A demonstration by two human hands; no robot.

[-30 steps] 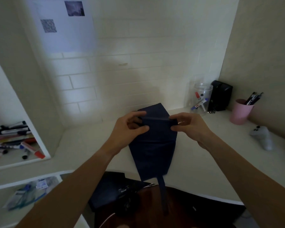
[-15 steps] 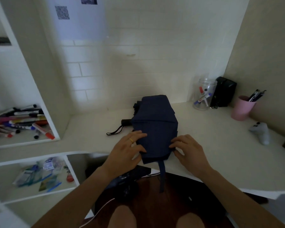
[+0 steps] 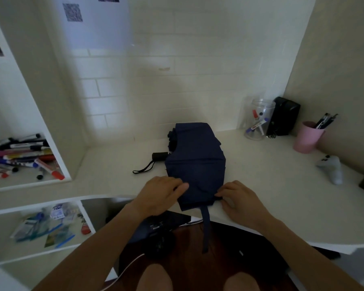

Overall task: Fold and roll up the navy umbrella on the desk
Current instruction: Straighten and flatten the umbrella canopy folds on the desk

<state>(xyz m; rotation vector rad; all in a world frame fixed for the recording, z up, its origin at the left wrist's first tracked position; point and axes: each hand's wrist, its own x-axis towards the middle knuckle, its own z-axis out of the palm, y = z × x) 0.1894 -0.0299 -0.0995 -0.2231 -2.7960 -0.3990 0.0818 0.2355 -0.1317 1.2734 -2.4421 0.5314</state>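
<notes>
The navy umbrella (image 3: 195, 162) lies flat on the white desk (image 3: 282, 185), its canopy spread in a folded panel that runs from the back wall toward me. Its black handle (image 3: 159, 156) with a wrist loop sticks out at the left. A navy closure strap (image 3: 206, 227) hangs over the desk's front edge. My left hand (image 3: 160, 195) pinches the canopy's near left corner. My right hand (image 3: 239, 198) pinches the near right corner. Both hands rest on the desk at the fabric's near edge.
A clear jar with markers (image 3: 257, 120), a black box (image 3: 284, 116) and a pink cup of pens (image 3: 308, 136) stand at the back right. A white controller (image 3: 332, 169) lies at the right. The left shelf (image 3: 29, 181) holds several markers. A dark bag (image 3: 156, 227) sits under the desk.
The canopy was held up in front of me a second ago; it now lies flat on the desk. Both hands slid down to its near edge.
</notes>
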